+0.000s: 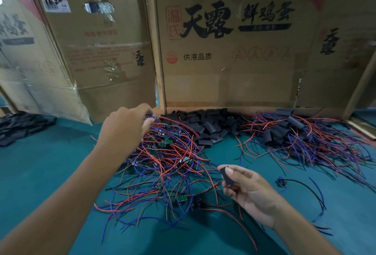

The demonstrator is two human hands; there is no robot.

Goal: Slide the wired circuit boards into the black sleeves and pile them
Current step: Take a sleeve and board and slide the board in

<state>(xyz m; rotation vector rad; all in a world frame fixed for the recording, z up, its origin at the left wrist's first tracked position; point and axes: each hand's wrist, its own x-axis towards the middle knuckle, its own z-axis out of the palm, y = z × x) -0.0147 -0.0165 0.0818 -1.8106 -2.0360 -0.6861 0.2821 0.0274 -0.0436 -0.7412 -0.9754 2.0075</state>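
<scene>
The left hand point(124, 121) pinches a wired circuit board point(149, 117) at the far top of the loose pile point(162, 163); the right hand point(247, 190), nearer and to the right, pinches an empty black sleeve point(227, 175) upright, long axis vertical. Carton point(234, 51) reads 天露, 供港品质

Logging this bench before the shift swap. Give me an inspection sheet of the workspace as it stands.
Surface: teal mat, partly bare.
Job's things: tangle of wired boards centre; loose black sleeves behind it; sleeved pile to the right.
Clutter: one stray wired board lying apart at right; more black pieces far left.
Grips: left hand pinches a board at the tangle's far edge; right hand holds one sleeve.
Cables: red, blue and black leads, heavily tangled.
Surroundings: cardboard walls.
</scene>
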